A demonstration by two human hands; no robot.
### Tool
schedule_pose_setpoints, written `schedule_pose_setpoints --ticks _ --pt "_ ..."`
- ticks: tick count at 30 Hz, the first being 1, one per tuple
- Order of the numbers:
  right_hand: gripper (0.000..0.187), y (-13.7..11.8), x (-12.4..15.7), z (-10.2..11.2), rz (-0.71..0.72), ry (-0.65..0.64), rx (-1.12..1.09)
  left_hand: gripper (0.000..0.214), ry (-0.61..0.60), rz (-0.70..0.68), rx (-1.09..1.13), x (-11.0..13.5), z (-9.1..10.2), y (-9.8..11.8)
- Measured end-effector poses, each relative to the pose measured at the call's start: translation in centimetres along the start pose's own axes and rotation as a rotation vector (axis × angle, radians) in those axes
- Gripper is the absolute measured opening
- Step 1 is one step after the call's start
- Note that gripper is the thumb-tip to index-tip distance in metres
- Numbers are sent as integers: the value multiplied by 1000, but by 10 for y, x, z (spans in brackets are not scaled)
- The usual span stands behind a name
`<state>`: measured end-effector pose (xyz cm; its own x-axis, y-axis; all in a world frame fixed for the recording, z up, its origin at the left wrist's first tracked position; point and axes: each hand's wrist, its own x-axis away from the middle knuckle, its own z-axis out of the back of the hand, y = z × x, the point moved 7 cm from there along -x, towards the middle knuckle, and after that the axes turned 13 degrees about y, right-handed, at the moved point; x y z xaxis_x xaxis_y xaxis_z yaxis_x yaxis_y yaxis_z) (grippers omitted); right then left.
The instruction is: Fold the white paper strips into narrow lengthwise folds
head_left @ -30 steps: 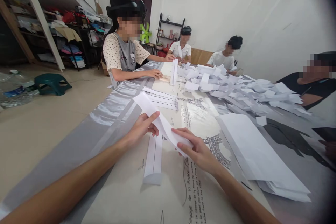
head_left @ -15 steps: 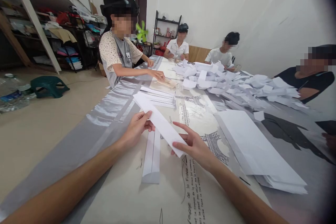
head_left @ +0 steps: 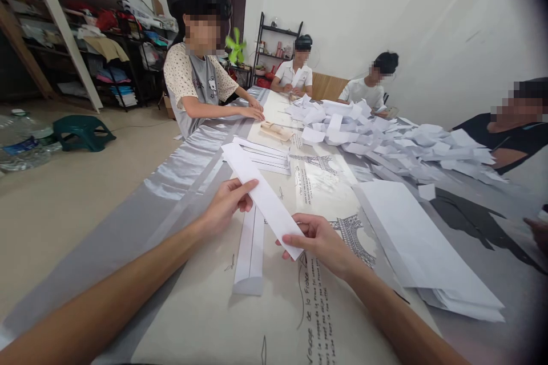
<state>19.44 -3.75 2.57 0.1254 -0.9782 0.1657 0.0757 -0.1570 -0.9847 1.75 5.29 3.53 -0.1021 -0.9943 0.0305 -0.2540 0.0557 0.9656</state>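
A long white folded paper strip (head_left: 266, 199) is held slantwise above the table, between my two hands. My left hand (head_left: 233, 199) pinches its left edge near the middle, thumb on top. At the lower right end, my right hand (head_left: 310, 236) grips the strip with thumb over it and fingers behind. Below lies another folded paper strip (head_left: 249, 256) with a dark line along it, partly covered by the held one. Several more lined strips (head_left: 268, 158) lie just beyond. To the right rests a stack of larger white paper sheets (head_left: 422, 239).
A large heap of paper pieces (head_left: 368, 134) covers the table's far right. The printed tablecloth (head_left: 188, 308) has Eiffel Tower drawings. A wooden piece (head_left: 274, 131) lies near a co-worker (head_left: 201, 80) at the left; several others sit around. A green stool (head_left: 83, 132) stands on the floor.
My right hand's fingers have closed on the strip's lower end; before, they were spread apart. The co-worker at the left has drawn a hand back from the wooden piece.
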Motion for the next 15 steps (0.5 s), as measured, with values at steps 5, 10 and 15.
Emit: schedule_pose_setpoints --ticks 5,10,15 --pt "31 0 2 -1 -2 -19 14 38 -76 -9 -84 6 -8 -2" --pt "32 -2 3 1 -11 -31 18 37 -92 4 -89 3 -8 -2" --pt "30 -1 3 -1 -23 -59 31 39 -77 9 -59 1 -4 1"
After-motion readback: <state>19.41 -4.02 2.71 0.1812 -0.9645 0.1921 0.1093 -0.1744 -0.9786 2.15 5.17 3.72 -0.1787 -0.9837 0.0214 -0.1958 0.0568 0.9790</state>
